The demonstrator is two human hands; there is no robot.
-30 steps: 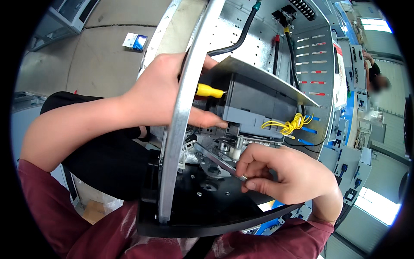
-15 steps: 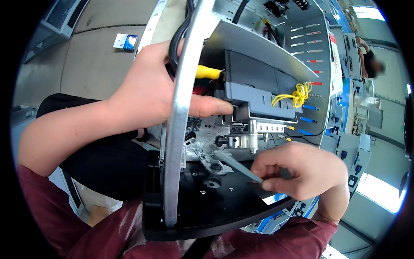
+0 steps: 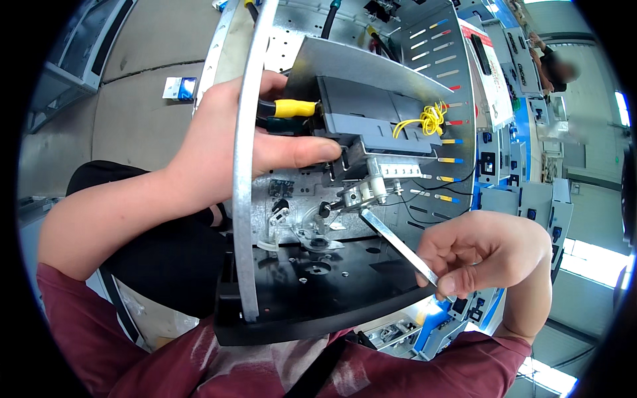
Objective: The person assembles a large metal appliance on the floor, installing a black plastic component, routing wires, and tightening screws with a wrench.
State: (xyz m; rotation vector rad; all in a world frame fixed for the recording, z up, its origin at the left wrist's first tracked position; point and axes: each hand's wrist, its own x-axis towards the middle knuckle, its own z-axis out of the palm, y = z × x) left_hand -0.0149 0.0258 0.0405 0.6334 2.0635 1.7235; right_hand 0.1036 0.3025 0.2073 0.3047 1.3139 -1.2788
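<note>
evidently, the yellow-sleeved cable [image 3: 295, 108] already met the dark grey unit [image 3: 358, 106] inside the metal frame [image 3: 243, 189], while the yellow wires [image 3: 432, 120] lay coiled, not yet spread. your right hand [image 3: 488, 255] pinched a flat metal tool [image 3: 399, 246], its far end at the linkage [image 3: 361, 193] below, seemingly mid-work. your left hand [image 3: 215, 136] rested its thumb by the unit's corner; its grip, partly hidden, was unclear.

One left hand [image 3: 215, 132] and one right hand [image 3: 491, 255] make two bare hands, with one flat metal bar [image 3: 400, 247]. There is one dark gray box [image 3: 358, 103], one bundle of yellow wire [image 3: 432, 119], one bright metal post [image 3: 243, 179], one black panel [image 3: 365, 285] and at least three yellow cable sleeves [image 3: 295, 108]. Beyond are one whole white-and-blue box [image 3: 178, 88] and one other person [image 3: 551, 66].
</note>
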